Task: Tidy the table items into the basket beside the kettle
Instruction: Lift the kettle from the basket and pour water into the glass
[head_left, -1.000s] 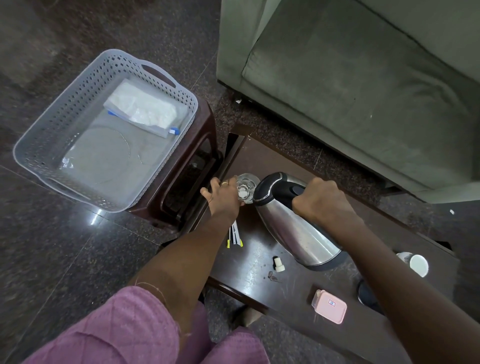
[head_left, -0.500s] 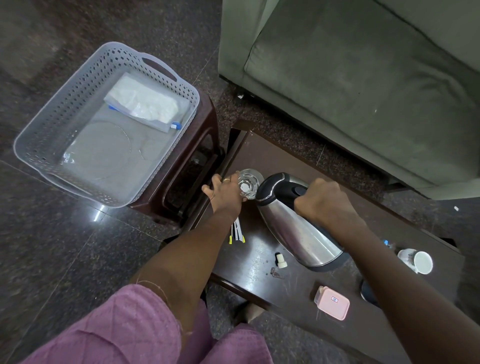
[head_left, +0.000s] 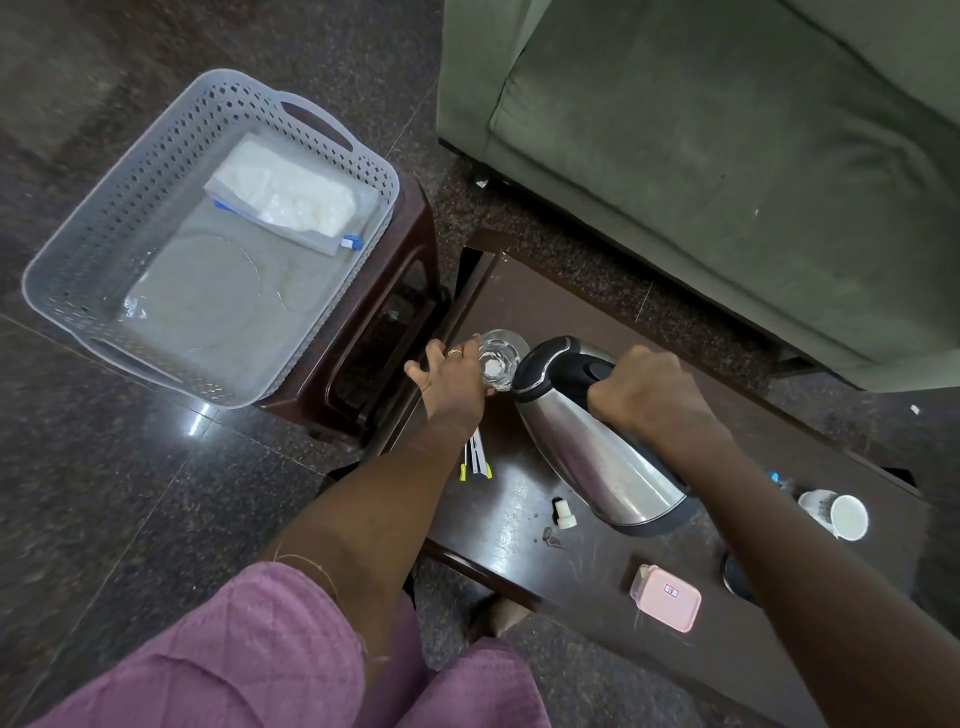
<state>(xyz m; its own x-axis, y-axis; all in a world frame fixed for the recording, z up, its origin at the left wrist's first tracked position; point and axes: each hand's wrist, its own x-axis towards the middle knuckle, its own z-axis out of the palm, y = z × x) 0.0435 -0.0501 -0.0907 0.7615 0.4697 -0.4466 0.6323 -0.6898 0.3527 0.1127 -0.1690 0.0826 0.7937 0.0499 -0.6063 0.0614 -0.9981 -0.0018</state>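
Far left, the grey perforated basket (head_left: 104, 208) sits on a dark stool (head_left: 410, 270), just beside the left end of the low table (head_left: 582, 296). It holds a clear bag of white material (head_left: 291, 197) against its far wall, and what looks like a thin wire loop on its floor.

At the table's far left corner, the left hand (head_left: 452, 379) holds a clear glass (head_left: 501, 358), fingers curled round its side. The glass is upright; whether it rests on the table or is held just above it cannot be told. Directly right of it is the steel kettle (head_left: 597, 452), tilted with its top towards the glass rim and very close to it. The right hand (head_left: 644, 395) is closed in a full grip round the black handle. No stream of water can be seen.

Loose items on the table, near the left forearm and onward: thin yellow-tipped sticks (head_left: 475, 460), a small white cap (head_left: 564, 514), a pink box (head_left: 666, 597), and a white cup (head_left: 836, 514) lying on its side at the right end.

Assessment: the step in hand appears to be pouring from kettle to glass, not packing. All the table items listed remain outside the basket.

The next move calls for righting the kettle and setting it down. The glass must then travel level, leftward over the stool edge, and be lowered onto the bare basket floor near the bag.
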